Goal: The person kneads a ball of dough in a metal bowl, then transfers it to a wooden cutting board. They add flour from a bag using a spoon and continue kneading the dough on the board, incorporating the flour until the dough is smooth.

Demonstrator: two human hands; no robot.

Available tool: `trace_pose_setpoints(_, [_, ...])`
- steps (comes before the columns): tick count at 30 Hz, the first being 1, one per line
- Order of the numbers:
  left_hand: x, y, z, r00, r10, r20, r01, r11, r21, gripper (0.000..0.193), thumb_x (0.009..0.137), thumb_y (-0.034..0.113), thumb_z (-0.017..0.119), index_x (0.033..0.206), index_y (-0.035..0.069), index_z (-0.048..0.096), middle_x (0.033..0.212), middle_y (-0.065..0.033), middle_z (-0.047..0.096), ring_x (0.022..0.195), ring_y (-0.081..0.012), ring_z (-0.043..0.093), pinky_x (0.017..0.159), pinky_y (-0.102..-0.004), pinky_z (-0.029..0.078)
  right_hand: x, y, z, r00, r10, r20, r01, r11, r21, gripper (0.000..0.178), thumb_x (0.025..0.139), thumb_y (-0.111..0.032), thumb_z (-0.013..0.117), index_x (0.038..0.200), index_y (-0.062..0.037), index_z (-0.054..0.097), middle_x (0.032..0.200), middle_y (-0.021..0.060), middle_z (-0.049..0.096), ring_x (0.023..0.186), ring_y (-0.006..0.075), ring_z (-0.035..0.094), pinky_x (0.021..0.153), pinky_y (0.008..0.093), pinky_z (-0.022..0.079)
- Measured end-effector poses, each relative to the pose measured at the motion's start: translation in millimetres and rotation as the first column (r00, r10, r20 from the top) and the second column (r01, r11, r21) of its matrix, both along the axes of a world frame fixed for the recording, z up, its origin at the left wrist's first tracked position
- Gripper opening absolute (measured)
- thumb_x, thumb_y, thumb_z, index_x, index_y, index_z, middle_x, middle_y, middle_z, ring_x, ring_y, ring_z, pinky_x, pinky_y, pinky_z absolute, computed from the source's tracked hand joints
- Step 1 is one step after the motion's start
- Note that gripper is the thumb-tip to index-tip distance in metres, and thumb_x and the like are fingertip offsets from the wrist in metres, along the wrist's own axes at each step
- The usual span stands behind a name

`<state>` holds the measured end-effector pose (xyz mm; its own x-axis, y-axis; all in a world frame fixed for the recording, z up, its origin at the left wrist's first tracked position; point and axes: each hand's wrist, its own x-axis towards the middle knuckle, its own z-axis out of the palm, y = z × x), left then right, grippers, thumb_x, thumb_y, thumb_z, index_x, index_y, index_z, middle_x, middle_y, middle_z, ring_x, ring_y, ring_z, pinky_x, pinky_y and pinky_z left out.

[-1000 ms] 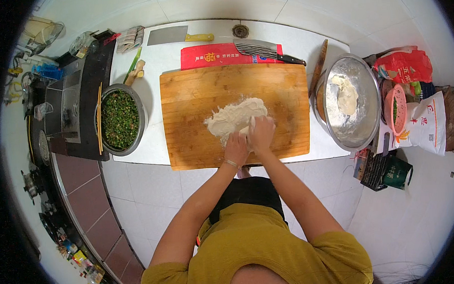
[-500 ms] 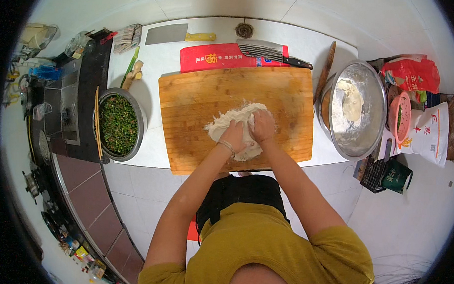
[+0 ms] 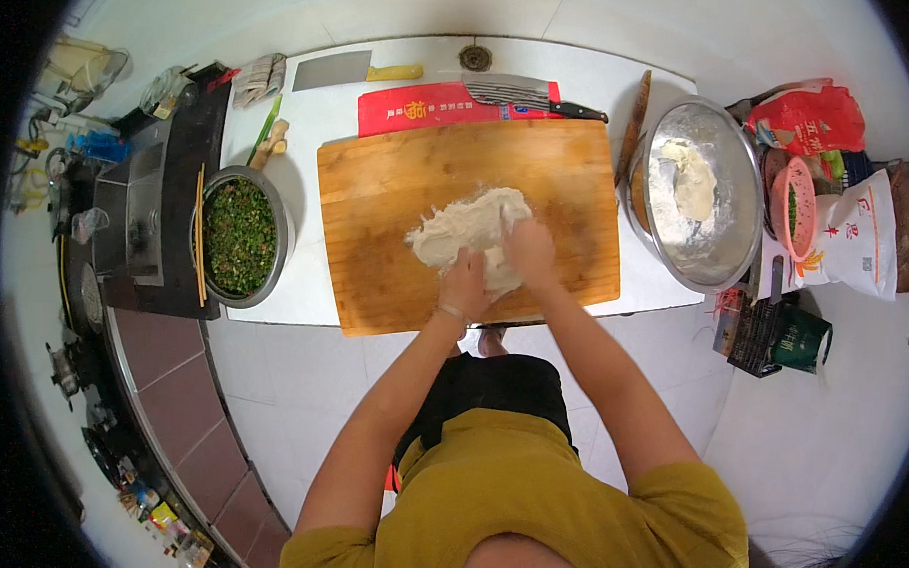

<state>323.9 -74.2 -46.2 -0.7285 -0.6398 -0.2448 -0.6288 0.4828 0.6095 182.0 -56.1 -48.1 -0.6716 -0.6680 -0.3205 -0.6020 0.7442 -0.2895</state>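
A pale mass of dough (image 3: 496,271) lies in a spread of white flour (image 3: 453,234) on the wooden cutting board (image 3: 381,186). My left hand (image 3: 462,286) grips the dough's near left edge, its fingers curled and partly hidden. At the dough's right side is my right hand (image 3: 529,251), blurred by motion, its fingers closed on the dough where it meets the flour.
Left stands a bowl of chopped green filling (image 3: 240,236) with chopsticks (image 3: 200,233) along its rim. A large metal bowl (image 3: 718,240) with flour is at the right, beside a wooden rolling pin (image 3: 634,127). Behind the board lie a serrated-looking knife (image 3: 513,94) and a cleaver (image 3: 332,71).
My right hand has turned and bunched up at the dough's right side. My left hand has shifted slightly toward me. The whole view has moved a little.
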Motion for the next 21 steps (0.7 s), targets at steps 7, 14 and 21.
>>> trace_pose_setpoints(7, [24.2,15.8,-21.2,0.999,0.034,-0.022,-0.035,0.998,-0.051,0.049,0.057,0.014,0.073,0.094,0.005,0.042,0.101,-0.0194,0.042,0.089,-0.04,0.051,0.073,-0.0462,0.044,53.7,34.9,5.0,0.923,0.005,-0.384,-0.18,0.89,-0.419,0.028,0.078,-0.03,0.049,0.084,-0.0041,0.056,0.085,0.016,0.053,0.083,0.0366,0.05,0.075,0.045,0.037])
trace_pose_setpoints(14, [20.4,6.0,-28.4,0.99,0.014,-0.141,-0.017,1.0,-0.016,0.068,0.058,0.022,0.075,0.112,0.003,0.038,0.105,-0.0207,0.04,0.093,-0.0399,0.049,0.076,-0.0444,0.044,27.3,32.7,-18.9,0.934,0.19,-0.302,-0.322,0.814,-0.484,0.02,0.071,-0.021,0.057,0.082,-0.0054,0.052,0.079,0.0149,0.05,0.079,0.0348,0.048,0.072,0.0443,0.036])
trace_pose_setpoints(21, [-11.4,-59.0,-1.8,0.991,-0.089,0.1,0.05,0.939,0.342,0.085,0.062,0.039,0.075,0.124,0.002,0.031,0.114,-0.0231,0.034,0.098,-0.0416,0.05,0.085,-0.0424,0.045,-20.5,-28.4,-44.6,0.873,0.428,-0.232,-0.486,0.794,-0.364,0.023,0.066,-0.025,0.063,0.076,-0.0062,0.054,0.074,0.0117,0.055,0.075,0.0295,0.055,0.063,0.0396,0.045])
